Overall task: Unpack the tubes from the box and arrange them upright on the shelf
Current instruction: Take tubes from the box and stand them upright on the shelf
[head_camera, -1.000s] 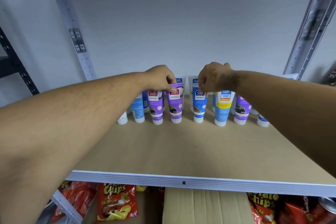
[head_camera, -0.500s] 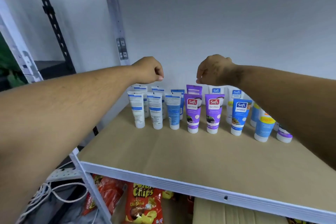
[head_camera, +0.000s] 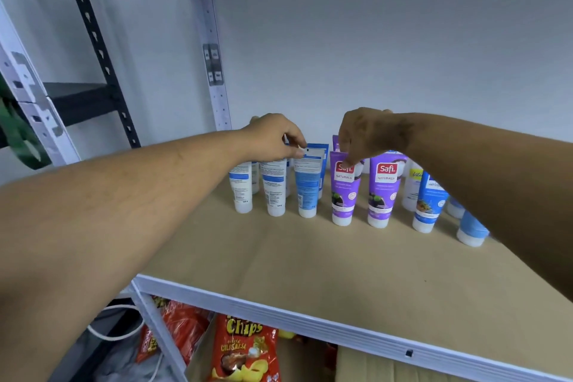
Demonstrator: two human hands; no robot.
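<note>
Both hands reach to the far side of the shelf [head_camera: 310, 263], the left hand [head_camera: 273, 136] pinching the crimped top of a blue tube [head_camera: 307, 186] and the right hand [head_camera: 366, 133] a purple tube [head_camera: 344, 192], likely steadying each upright on its cap in the row.

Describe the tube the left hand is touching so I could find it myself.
On the brown shelf, look along the front row of upright tubes. Third from the left stands the blue tube, pinched at its top by the left hand; its left neighbours are white, its right neighbour purple.
</note>
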